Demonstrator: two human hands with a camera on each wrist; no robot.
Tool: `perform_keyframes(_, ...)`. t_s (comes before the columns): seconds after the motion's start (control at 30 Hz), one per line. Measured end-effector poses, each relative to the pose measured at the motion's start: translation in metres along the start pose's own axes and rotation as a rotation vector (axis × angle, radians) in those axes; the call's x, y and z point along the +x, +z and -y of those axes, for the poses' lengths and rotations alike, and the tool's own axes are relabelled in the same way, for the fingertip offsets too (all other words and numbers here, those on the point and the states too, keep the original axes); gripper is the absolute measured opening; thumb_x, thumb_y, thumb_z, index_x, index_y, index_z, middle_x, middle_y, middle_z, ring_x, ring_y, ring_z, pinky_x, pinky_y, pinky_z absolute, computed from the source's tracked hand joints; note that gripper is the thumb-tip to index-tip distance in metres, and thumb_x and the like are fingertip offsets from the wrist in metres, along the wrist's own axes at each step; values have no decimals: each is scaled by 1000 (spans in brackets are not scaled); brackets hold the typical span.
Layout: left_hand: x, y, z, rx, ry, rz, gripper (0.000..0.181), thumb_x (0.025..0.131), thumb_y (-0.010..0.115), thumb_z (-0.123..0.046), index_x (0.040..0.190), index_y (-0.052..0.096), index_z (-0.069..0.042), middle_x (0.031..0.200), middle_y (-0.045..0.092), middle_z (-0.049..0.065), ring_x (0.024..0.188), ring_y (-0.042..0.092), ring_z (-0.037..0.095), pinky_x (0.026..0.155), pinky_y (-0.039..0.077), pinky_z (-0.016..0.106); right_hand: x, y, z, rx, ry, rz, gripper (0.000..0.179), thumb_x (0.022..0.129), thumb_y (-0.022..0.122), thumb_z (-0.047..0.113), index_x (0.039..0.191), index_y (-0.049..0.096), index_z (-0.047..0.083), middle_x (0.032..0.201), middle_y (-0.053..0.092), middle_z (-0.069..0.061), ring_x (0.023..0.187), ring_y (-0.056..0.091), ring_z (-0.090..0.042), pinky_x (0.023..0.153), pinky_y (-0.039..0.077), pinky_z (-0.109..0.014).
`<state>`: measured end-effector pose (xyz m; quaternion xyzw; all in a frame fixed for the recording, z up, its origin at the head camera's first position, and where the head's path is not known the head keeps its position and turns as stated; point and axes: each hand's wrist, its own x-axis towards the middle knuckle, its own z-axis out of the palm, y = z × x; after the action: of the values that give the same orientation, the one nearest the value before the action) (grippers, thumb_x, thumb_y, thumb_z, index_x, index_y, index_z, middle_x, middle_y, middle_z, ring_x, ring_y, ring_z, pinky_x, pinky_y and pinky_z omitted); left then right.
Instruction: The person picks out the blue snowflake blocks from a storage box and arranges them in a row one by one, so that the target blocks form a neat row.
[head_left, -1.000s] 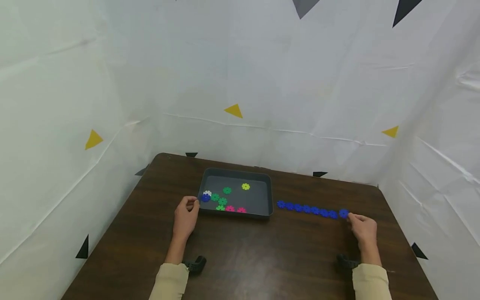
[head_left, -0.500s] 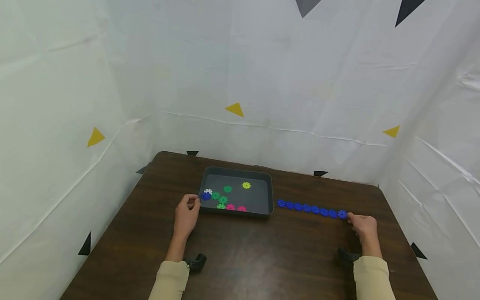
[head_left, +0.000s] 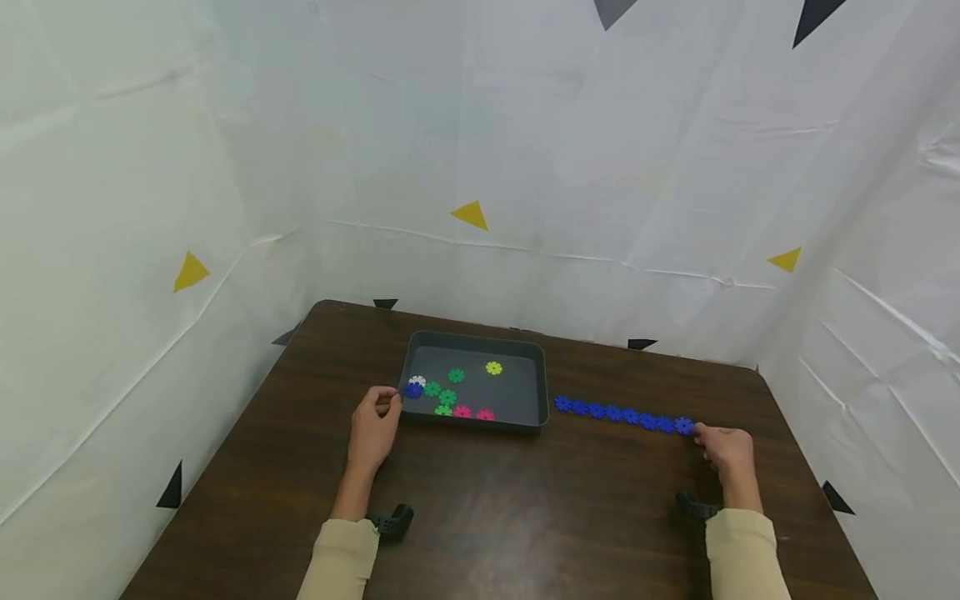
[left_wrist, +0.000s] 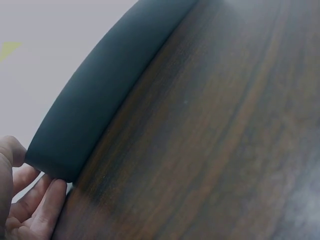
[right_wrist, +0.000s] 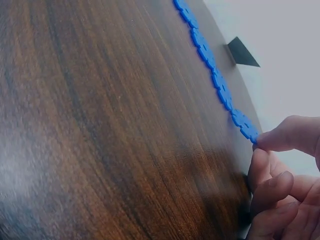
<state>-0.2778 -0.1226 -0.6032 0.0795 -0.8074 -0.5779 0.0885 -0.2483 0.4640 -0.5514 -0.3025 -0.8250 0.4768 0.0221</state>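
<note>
Blue flower-shaped discs [head_left: 614, 412] lie in a row on the table to the right of a dark grey tray [head_left: 543, 379]. My right hand [head_left: 727, 454] pinches the disc [right_wrist: 244, 125] at the row's right end between thumb and forefinger; it sits against its neighbour. My left hand [head_left: 373, 429] holds the tray's near left corner, thumb at the rim and fingers around the lower edge in the left wrist view. Inside the tray lie a blue disc [head_left: 413, 390], a white disc [head_left: 417, 381], several green discs [head_left: 447, 397], two pink discs [head_left: 462, 412] and a yellow disc [head_left: 493, 367].
The brown wooden table [head_left: 480, 500] has its far edge close to a white sheet wall [head_left: 525, 125] marked with yellow and black triangles. Each wrist wears a black strap-on device [head_left: 393, 522].
My right hand has brought the end disc leftward, closing the small gap to the row, and still pinches it. The left hand stays at the tray corner.
</note>
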Motion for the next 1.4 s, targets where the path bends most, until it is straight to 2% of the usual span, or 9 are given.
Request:
perform_keyframes(0.5,2,0,1,-1,10,-1,30,109,63,-30,128,67,-8,128,72,17,119,70,33,99,56,55,-7,-1,1,30,10,-6,32,102,67,24,93,80,-4,66,71,11,59,56,-11,56,49,-31)
perform_keyframes(0.8,3,-1,5,-9,39,13,31,110,63,-28,131,67,-7,127,72,16,117,70,33,97,56,55,-10,-2,-1,74,34,-21,28,99,67,24,89,80,1,62,69,14,56,55,-8,53,50,-27)
perform_keyframes(0.9,3,-1,6,-9,36,17,31,110,62,-29,131,67,-7,127,72,16,117,69,33,97,56,55,-12,-1,-1,86,34,-24,32,102,65,26,97,81,-1,64,69,15,57,56,-8,54,50,-27)
perform_keyframes(1.03,3,-1,6,-13,31,17,31,110,62,-29,130,67,-7,126,72,17,117,69,33,97,56,55,-17,0,1,103,37,11,40,106,58,31,115,77,-3,70,71,16,62,56,-8,55,48,-28)
perform_keyframes(1.17,2,-1,5,-10,27,12,30,109,63,-28,130,67,-6,126,72,17,117,70,34,98,56,55,-24,3,4,132,34,87,39,109,57,31,124,73,-1,74,71,16,63,54,-6,53,44,-26)
perform_keyframes(1.3,3,0,6,-2,38,7,30,109,63,-27,129,67,-6,126,73,18,117,70,34,99,56,56,-34,11,13,110,-38,143,37,110,60,27,129,70,-3,81,70,16,63,53,-5,52,43,-24)
perform_keyframes(1.4,3,1,6,-2,45,1,28,109,63,-26,128,67,-6,125,73,18,117,70,35,99,56,56,-42,22,23,72,-91,171,41,111,62,30,134,67,-3,87,69,15,67,53,-5,57,45,-25)
